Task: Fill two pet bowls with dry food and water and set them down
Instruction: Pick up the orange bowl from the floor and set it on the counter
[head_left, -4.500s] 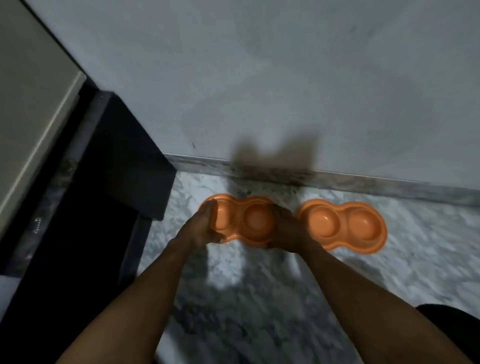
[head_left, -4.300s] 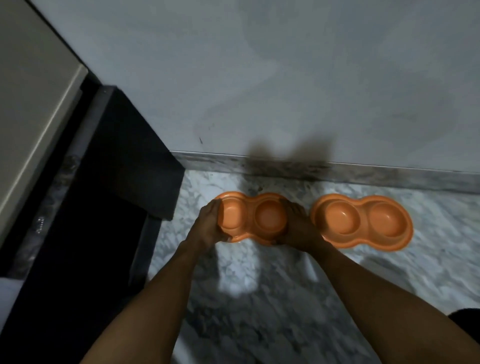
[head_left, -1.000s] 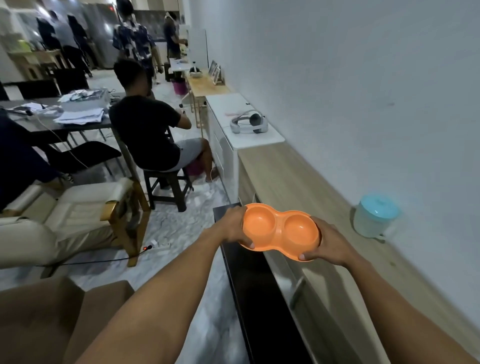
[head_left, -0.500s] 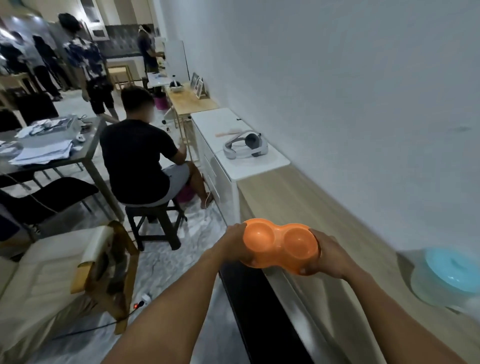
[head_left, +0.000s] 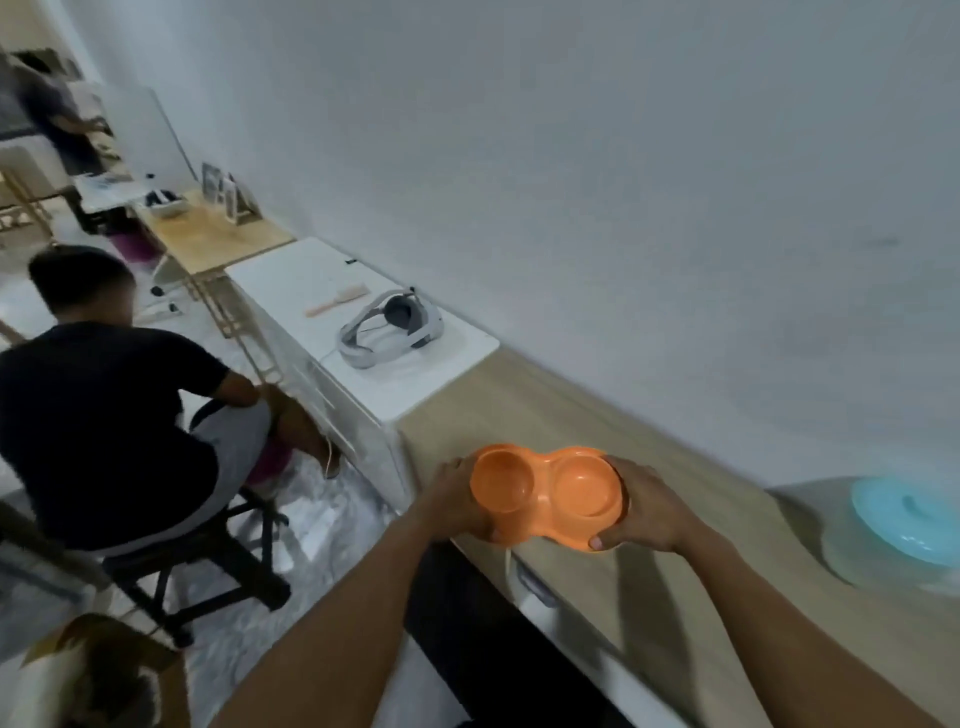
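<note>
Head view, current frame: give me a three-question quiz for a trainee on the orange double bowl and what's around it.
1. True or false: the orange double bowl already holds dry food.
2. Of the left hand and the right hand, which grips the bowl? A) left only B) right only C) both
3. Fill in: on the wooden counter, to the right of the bowl, stands a container with a light ____ lid.

Key: 1 false, both wells are empty. 2 C, one hand at each end. 3 blue.
</note>
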